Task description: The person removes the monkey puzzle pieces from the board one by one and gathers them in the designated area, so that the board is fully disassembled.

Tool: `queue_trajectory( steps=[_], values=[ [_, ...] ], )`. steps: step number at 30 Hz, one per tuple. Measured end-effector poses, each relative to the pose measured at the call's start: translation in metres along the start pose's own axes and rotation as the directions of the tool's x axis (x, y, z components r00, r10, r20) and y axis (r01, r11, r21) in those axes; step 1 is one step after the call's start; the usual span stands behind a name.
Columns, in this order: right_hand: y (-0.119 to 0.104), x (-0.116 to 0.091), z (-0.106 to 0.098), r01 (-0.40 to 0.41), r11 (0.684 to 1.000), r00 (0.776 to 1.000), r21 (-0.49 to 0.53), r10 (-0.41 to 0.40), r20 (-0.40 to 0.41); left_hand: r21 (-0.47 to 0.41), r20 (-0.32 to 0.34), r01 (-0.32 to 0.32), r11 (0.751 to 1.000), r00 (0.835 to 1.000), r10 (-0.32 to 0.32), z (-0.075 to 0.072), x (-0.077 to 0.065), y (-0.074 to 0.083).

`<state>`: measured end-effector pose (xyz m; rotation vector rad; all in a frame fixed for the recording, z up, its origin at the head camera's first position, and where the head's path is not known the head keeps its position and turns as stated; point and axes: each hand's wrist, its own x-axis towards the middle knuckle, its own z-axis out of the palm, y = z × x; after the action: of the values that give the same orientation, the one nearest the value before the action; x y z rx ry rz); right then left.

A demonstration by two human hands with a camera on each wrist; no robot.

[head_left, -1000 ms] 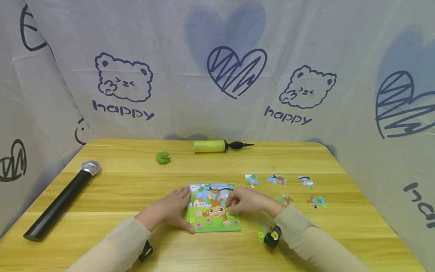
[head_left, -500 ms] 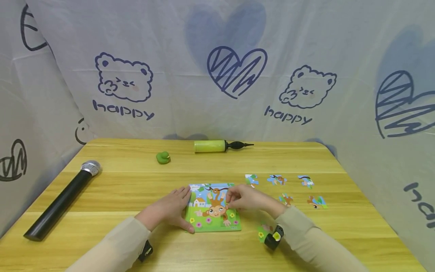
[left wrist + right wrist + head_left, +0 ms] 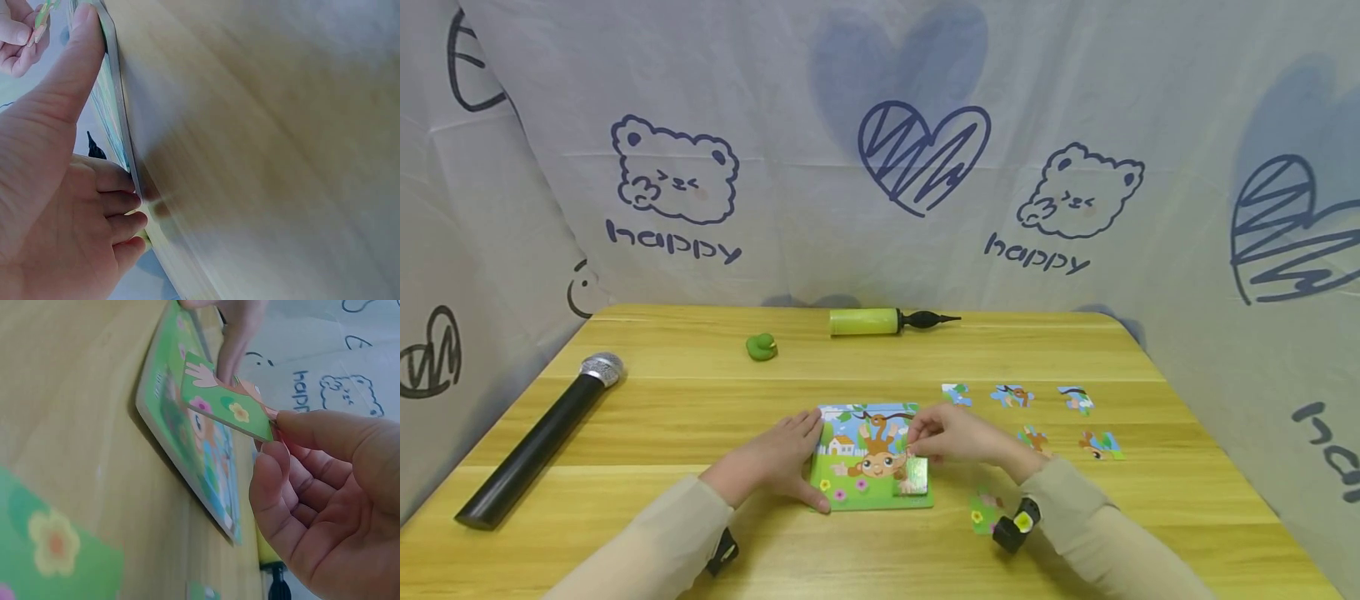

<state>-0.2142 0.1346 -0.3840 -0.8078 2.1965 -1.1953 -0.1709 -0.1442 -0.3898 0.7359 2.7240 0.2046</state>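
Note:
My right hand (image 3: 951, 433) pinches a puzzle piece (image 3: 219, 403) between thumb and index finger over the lower right of the monkey puzzle board (image 3: 872, 503). Green with a pink flower, a yellow flower and a monkey's hand, the piece is tilted up off the board in the right wrist view. Glare whitens the piece (image 3: 916, 477) in the head view. My left hand (image 3: 778, 458) lies along the board's left side, its fingers extended. In the left wrist view, the thumb (image 3: 78, 69) and fingertips touch the board's edge.
Several loose puzzle pieces (image 3: 1012, 396) lie to the right of the board. One flowered piece (image 3: 981, 512) is partly behind the right wrist's black camera. Farther back are a green rubber duck (image 3: 762, 347) and a yellow hand pump (image 3: 865, 322). A black microphone (image 3: 538, 450) lies at left.
The puzzle piece under my right hand has come up from the board's lower right and tilted, now catching glare. My right hand has shifted slightly right. My left hand has stayed put.

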Motion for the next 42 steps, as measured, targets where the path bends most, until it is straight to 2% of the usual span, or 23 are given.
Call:
queue_trajectory(
  steps=[6, 14, 22, 28, 37, 42],
  values=[
    [0.01, -0.014, -0.017, 0.006, 1.0, 0.999, 0.007, -0.006, -0.04, 0.008, -0.01, -0.012, 1.0, 1.0, 0.012, 0.0, 0.0, 0.0],
    [0.026, -0.045, -0.048, 0.029, 1.0, 0.997, 0.001, -0.028, -0.072, -0.002, -0.01, -0.01, 1.0, 1.0, 0.01, 0.001, -0.001, 0.0],
    [0.047, -0.089, -0.077, -0.043, 0.999, 0.993, 0.032, 0.046, -0.11, -0.012, -0.005, 0.0, 1.0, 1.0, 0.0, 0.0, -0.001, 0.002],
    [0.061, -0.123, -0.099, -0.089, 0.996, 0.985, 0.009, 0.09, -0.147, -0.032, 0.005, 0.008, 0.999, 1.0, -0.008, -0.002, -0.003, 0.004],
    [0.093, -0.168, -0.127, -0.101, 0.994, 0.99, 0.034, 0.104, -0.098, -0.035, 0.005, 0.0, 0.999, 1.0, 0.001, -0.004, -0.004, 0.004],
    [0.108, -0.185, -0.134, -0.115, 0.992, 0.991, 0.049, 0.118, -0.058, -0.042, 0.015, 0.014, 0.999, 1.0, -0.013, -0.004, -0.004, 0.005]
  ],
)
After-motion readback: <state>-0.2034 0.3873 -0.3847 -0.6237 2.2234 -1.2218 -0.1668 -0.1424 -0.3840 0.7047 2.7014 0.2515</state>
